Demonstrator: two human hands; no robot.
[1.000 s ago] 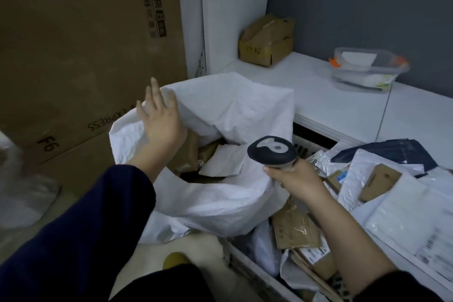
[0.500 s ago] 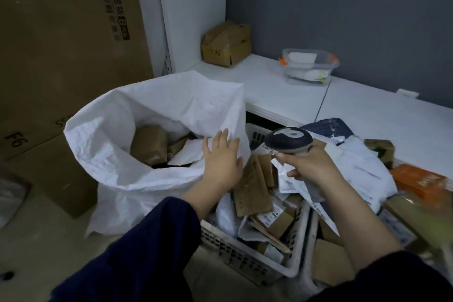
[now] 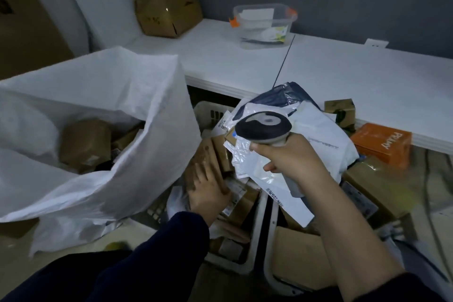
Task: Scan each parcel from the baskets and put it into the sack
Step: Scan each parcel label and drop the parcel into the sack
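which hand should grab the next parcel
Left. The left hand rests on a flat brown cardboard parcel in the white plastic basket; the right hand grips the dark-headed handheld scanner.

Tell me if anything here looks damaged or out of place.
The cardboard box on the back counter looks crushed: its sides are dented and a lower seam gapes. Otherwise just parcels heaped above the basket rim.

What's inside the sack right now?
A large brown box and the corner of a second box show in the sack. Its near wall hides the bottom and anything else.
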